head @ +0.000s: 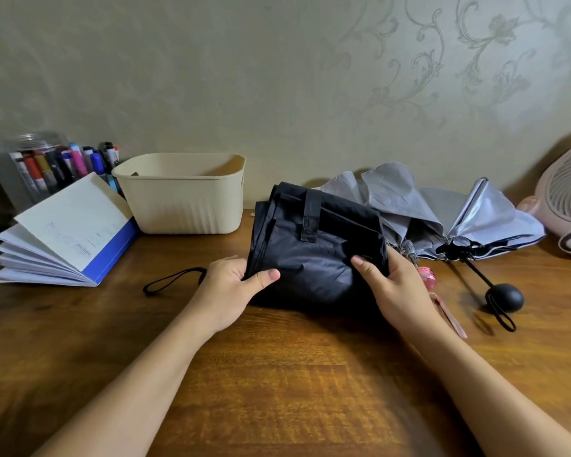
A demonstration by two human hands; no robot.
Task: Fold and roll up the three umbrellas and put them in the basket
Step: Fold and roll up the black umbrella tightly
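Note:
A black umbrella (pixel 314 245) lies collapsed on the wooden table in front of me, its closing strap (pixel 311 214) hanging loose on top and its wrist loop (pixel 170 281) trailing left. My left hand (pixel 234 288) grips its near left edge, thumb on top. My right hand (pixel 388 285) grips the near right edge. Behind it to the right a grey umbrella (pixel 442 209) lies spread loosely, with a round black handle (pixel 504 297). A pink handle (pixel 426 278) of another umbrella peeks out beside my right hand. The cream basket (pixel 182 196) stands at the back left.
An open blue-covered notebook (pixel 63 235) lies at the left, with a jar of markers (pixel 53 166) behind it. A pink desk fan (pixel 567 199) stands at the far right. The wall runs close behind the table (pixel 277 390).

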